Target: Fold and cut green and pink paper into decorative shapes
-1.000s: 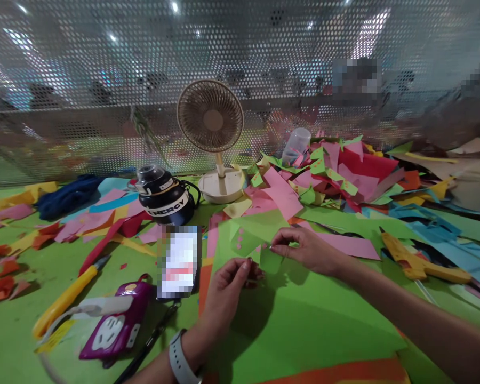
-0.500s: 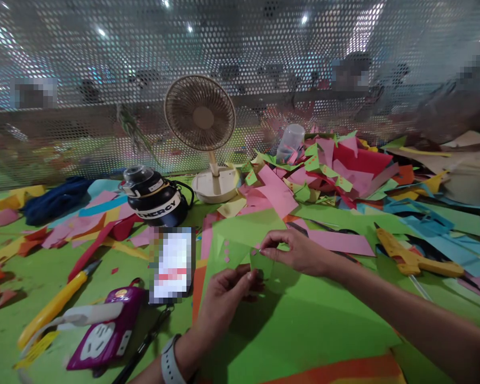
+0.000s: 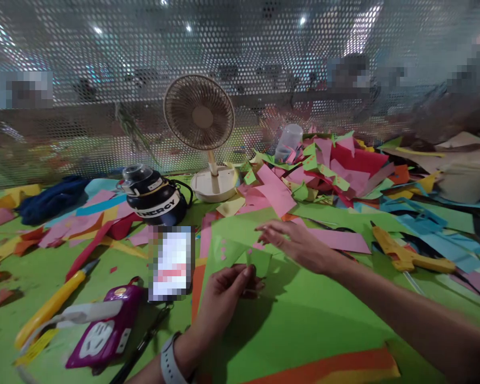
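My left hand (image 3: 229, 290), with a watch (image 3: 171, 360) on its wrist, pinches a small folded piece of green paper (image 3: 263, 262). Small pink bits (image 3: 223, 249) of paper show on the green paper at its left. Just up and to the right, my right hand (image 3: 298, 245) hovers with its fingers apart and nothing plainly in them. Both hands are over a large green paper sheet (image 3: 312, 325). An orange sheet edge (image 3: 324, 365) shows beneath it.
Behind stand a fan (image 3: 202, 117), a dark bottle (image 3: 158, 200) and a heap of paper scraps (image 3: 276, 192). A phone (image 3: 171, 264), purple power bank (image 3: 108, 325) and yellow cutter (image 3: 50, 309) lie left. A yellow glue gun (image 3: 404, 258) lies right. A perforated screen (image 3: 256, 53) closes the back.
My right hand has come away from the green paper, and its fingers have spread from a pinch. A small pink bit now shows on the paper by my left fingertips, which still pinch it.
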A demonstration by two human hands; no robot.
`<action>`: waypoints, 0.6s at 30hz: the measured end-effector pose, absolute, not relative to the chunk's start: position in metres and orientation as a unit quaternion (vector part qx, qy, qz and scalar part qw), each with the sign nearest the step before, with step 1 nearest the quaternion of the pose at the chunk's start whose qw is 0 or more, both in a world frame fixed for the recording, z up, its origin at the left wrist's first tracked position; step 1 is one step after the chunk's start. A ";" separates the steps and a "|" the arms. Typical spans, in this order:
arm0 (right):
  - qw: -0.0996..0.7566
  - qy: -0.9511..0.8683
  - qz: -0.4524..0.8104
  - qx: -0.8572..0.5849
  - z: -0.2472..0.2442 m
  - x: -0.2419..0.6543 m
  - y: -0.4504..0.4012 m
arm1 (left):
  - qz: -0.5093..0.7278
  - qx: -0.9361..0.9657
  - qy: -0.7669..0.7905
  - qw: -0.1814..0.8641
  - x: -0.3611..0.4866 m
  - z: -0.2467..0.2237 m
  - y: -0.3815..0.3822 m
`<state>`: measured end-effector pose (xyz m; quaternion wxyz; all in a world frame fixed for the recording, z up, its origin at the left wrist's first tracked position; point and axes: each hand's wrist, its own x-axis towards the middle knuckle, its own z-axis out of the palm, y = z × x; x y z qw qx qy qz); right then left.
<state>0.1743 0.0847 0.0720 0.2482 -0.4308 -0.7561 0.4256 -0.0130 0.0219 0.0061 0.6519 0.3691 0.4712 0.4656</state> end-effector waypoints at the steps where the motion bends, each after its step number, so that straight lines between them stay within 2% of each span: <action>1: 0.271 -0.748 0.416 -0.441 0.076 0.187 0.082 | 0.467 0.366 0.472 0.651 -0.013 0.006 0.022; 4: 0.326 -0.732 0.334 -0.496 0.086 0.235 0.068 | 0.473 0.361 0.479 0.645 -0.014 0.006 0.023; 6: 0.313 -0.727 0.215 -0.572 0.088 0.275 0.056 | 0.479 0.357 0.483 0.640 -0.016 0.005 0.023; 10: 0.190 -0.727 0.038 -0.659 0.078 0.360 0.029 | 0.488 0.349 0.498 0.626 -0.018 0.003 0.025; 14: 0.019 -0.739 -0.034 -0.672 0.051 0.414 0.010 | 0.476 0.344 0.513 0.626 -0.020 0.000 0.027; 18: -0.013 -0.729 -0.084 -0.679 0.025 0.425 0.007 | 0.476 0.338 0.521 0.622 -0.021 -0.001 0.027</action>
